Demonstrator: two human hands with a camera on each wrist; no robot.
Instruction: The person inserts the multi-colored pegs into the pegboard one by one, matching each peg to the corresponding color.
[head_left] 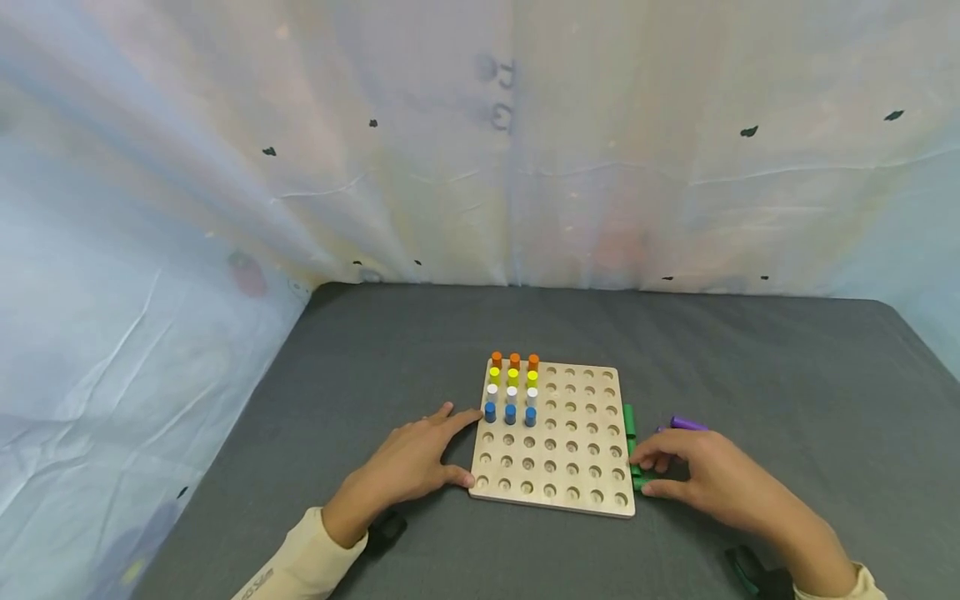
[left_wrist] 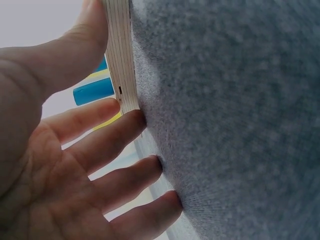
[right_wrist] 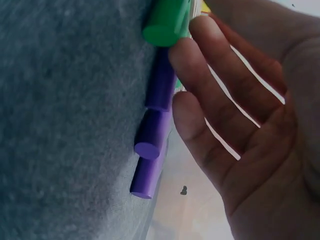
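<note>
A light wooden pegboard (head_left: 555,467) lies on the grey cloth. Its upper left holes hold short rows of orange (head_left: 514,361), yellow (head_left: 513,377), white (head_left: 512,397) and blue pegs (head_left: 510,414). My left hand (head_left: 416,454) rests at the board's left edge, thumb and index fingertip against it, fingers spread. Loose green pegs (head_left: 629,421) lie along the right edge. Over them is my right hand (head_left: 708,475), fingers loosely bent, thumb by the end of one green peg (right_wrist: 165,25). No firm grip shows in the right wrist view.
Loose purple pegs (head_left: 688,424) lie on the cloth beyond my right hand; the right wrist view shows several in a line (right_wrist: 147,135). Dark grey cloth (head_left: 390,358) spreads around the board. A pale printed curtain (head_left: 450,167) hangs behind and at the left.
</note>
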